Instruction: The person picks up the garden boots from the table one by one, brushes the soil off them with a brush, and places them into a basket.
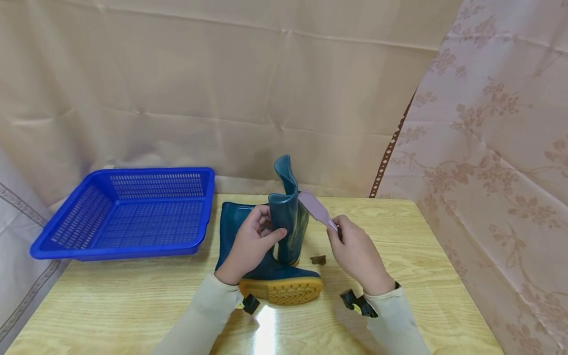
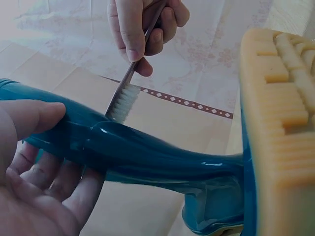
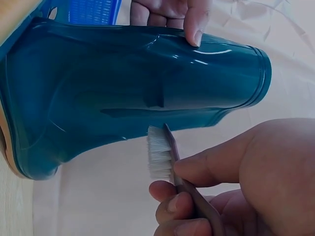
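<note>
My left hand (image 1: 255, 239) grips the shaft of an upright teal rubber boot (image 1: 284, 214), thumb on one side and fingers on the other. The boot's top edge is bent inward. In my right hand (image 1: 357, 251) is a purple-grey brush (image 1: 316, 207) with pale bristles, pinched by its handle. Its bristles (image 2: 124, 104) face the boot shaft (image 3: 128, 78) and appear close against it; contact is not certain. A second teal boot (image 1: 228, 227) lies on its side in front, its yellow sole (image 1: 284, 291) facing me and partly hiding the upright boot's foot.
A blue plastic basket (image 1: 206, 207) stands at the left of the wooden table (image 1: 390, 315). Right of the boots lies a small dark brown piece (image 1: 318, 260). Beige cloth (image 1: 239, 98) hangs behind the table, and flowered cloth (image 1: 501, 162) at the right.
</note>
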Available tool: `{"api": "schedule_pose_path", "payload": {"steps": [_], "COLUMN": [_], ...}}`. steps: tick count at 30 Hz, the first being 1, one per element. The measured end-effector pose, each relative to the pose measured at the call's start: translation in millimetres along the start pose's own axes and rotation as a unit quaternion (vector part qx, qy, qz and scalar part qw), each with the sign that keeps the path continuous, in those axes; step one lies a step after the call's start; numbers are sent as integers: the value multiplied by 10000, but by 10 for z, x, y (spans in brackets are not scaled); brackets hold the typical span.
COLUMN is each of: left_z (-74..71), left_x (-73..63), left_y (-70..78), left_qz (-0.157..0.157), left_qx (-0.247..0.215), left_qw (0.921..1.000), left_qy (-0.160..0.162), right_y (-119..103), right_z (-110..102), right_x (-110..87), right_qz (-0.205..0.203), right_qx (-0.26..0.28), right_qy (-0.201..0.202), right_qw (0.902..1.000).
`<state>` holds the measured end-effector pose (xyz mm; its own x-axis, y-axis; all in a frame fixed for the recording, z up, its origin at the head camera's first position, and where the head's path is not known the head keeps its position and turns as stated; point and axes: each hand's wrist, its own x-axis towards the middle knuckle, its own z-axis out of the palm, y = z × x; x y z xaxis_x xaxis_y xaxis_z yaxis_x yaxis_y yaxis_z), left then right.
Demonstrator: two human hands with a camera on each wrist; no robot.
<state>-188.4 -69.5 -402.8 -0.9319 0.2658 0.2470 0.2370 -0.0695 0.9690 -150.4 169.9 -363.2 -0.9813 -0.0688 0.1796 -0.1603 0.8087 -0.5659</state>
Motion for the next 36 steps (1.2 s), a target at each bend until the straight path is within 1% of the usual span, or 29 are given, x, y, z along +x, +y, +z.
{"api": "schedule_pose_path", "payload": {"steps": [3, 6, 7, 9, 14, 16, 20, 23, 29, 33, 36], "left_z": [12, 19, 20, 25, 73, 100, 156, 199, 256, 267, 250], "left_x": [-5, -12, -13, -14, -26, -32, -34, -24, -18, -27, -48], "left_y": [5, 17, 25, 45, 91, 100, 112, 106, 108, 105, 99], "left_qz": [92, 85, 79, 38, -81, -110, -76, -37, 52, 140, 191], "left_qx": [227, 462, 497, 478, 341, 282, 311, 418, 596, 795, 861], "left_qw": [9994, 9974, 9968, 9967, 9973, 9978, 9987, 9986, 9977, 9961, 9954], "left_qy": [243, 541, 613, 659, 647, 586, 390, 317, 330, 343, 370], "right_y": [8, 16, 18, 20, 25, 29, 46, 61, 91, 105, 103], "right_z": [-8, -18, -23, -31, -39, -43, -61, -75, -94, -105, -110], "right_x": [4, 4, 4, 6, 7, 7, 7, 5, 10, 8, 7], "right_qz": [16, 70, 87, 106, 130, 145, 196, 272, 362, 375, 366], "right_qx": [-7, -6, -8, -5, 12, 16, 33, 77, 167, 212, 233], "right_qy": [-9, -39, -50, -62, -91, -88, -100, -147, -159, -207, -260], "right_qw": [10000, 10000, 9999, 9999, 9999, 9999, 9998, 9995, 9991, 9989, 9987]}}
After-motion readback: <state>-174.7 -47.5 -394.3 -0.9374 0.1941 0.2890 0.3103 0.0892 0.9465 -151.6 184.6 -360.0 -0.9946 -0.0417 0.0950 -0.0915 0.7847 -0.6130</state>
